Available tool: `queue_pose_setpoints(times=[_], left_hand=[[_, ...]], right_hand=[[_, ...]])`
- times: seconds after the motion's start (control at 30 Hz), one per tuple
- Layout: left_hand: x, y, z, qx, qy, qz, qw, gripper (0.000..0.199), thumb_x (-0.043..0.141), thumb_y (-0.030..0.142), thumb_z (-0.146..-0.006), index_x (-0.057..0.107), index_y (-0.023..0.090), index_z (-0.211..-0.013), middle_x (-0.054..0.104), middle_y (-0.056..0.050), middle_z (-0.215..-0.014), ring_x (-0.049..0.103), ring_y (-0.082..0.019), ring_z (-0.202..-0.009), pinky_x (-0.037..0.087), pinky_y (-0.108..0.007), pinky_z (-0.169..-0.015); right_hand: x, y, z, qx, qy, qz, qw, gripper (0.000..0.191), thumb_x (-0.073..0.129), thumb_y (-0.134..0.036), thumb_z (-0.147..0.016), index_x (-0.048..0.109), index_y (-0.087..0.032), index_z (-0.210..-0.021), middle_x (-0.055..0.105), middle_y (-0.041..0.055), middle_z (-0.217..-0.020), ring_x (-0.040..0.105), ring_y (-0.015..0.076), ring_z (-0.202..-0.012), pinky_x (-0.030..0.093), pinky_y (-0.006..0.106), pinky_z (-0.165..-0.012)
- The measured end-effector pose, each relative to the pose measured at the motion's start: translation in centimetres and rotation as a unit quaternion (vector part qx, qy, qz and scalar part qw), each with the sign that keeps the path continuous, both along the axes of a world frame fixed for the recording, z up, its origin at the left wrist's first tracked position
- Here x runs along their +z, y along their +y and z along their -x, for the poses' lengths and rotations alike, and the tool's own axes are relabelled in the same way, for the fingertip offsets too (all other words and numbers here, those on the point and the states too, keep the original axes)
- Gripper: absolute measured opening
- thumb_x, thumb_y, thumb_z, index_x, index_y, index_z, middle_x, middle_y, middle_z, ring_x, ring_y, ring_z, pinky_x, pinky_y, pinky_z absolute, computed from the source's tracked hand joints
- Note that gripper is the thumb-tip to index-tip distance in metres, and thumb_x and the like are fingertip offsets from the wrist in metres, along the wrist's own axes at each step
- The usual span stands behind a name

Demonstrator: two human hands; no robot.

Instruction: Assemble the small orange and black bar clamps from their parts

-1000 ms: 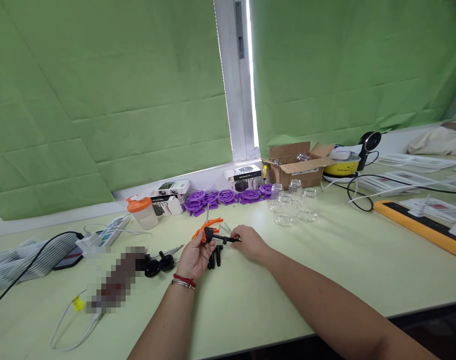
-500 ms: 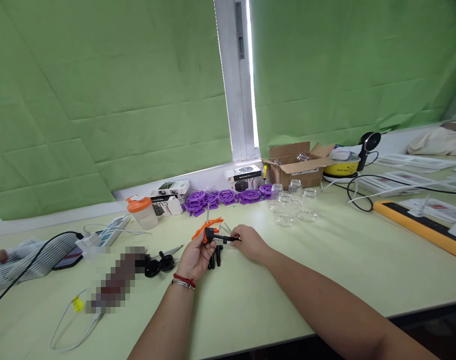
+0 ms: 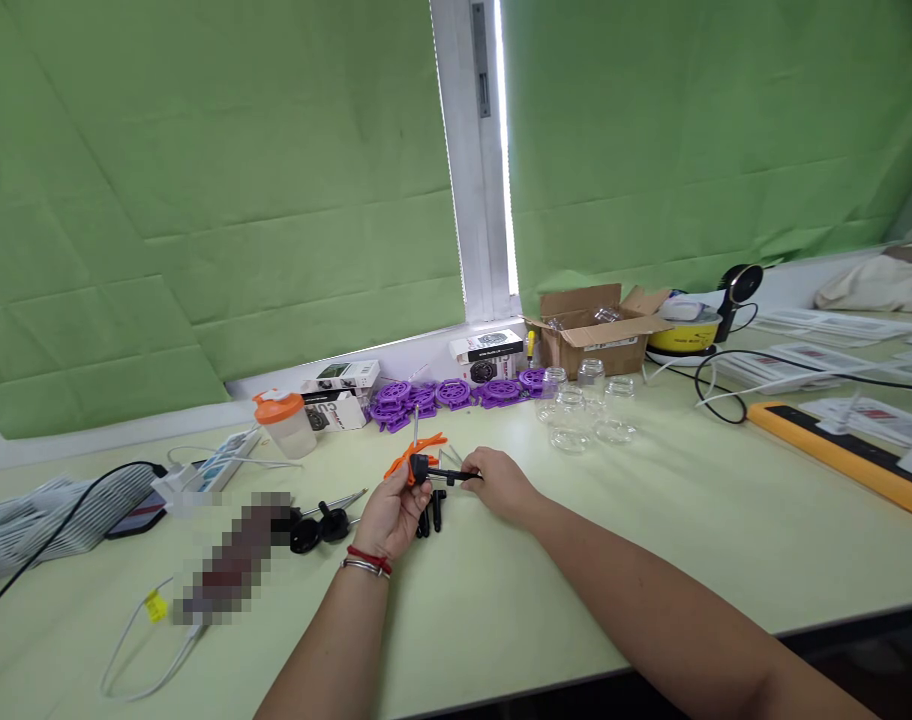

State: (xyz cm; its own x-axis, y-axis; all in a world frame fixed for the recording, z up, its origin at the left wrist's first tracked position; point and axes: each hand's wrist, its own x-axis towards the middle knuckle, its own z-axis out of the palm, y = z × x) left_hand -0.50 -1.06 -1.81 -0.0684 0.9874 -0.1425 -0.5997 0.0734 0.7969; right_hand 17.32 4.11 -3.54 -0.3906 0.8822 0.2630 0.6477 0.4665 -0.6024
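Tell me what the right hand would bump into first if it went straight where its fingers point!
The black stick, whose end the right hand seems to be pinching. Past that, probably the black block in the left hand, though depth is hard to judge from one view.

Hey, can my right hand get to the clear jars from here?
Probably yes: I see nothing standing between your right hand and the clear jars, though it would likely have to release the black rod first.
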Motion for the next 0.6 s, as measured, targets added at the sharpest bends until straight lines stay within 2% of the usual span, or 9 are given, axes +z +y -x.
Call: queue_pose_setpoints(times=[0.3, 0.6], left_hand=[[0.01, -0.07, -0.11, -0.004, 0.002, -0.003, 1.0, 0.016, 0.051, 0.021, -0.084, 0.058, 0.011, -0.094, 0.062, -0.005, -0.071, 0.058, -0.008, -0.054, 0.049, -0.015, -0.044], [0.0, -0.02, -0.24, -0.003, 0.007, 0.001, 1.0, 0.016, 0.054, 0.022, -0.082, 0.06, 0.012, -0.093, 0.061, -0.004, -0.07, 0.058, -0.008, -0.053, 0.049, -0.015, -0.043]], right_hand=[[-0.1, 0.08, -0.1, 0.002, 0.004, 0.014, 1.0, 0.009, 0.061, -0.024, -0.073, 0.063, -0.02, -0.081, 0.06, 0.0014, -0.082, 0.05, 0.0133, -0.072, 0.032, 0.024, -0.062], [0.11, 0.04, -0.18, 0.0, -0.001, -0.003, 1.0, 0.009, 0.063, -0.021, -0.072, 0.062, -0.019, -0.08, 0.059, 0.0015, -0.084, 0.05, 0.0132, -0.074, 0.032, 0.024, -0.064]])
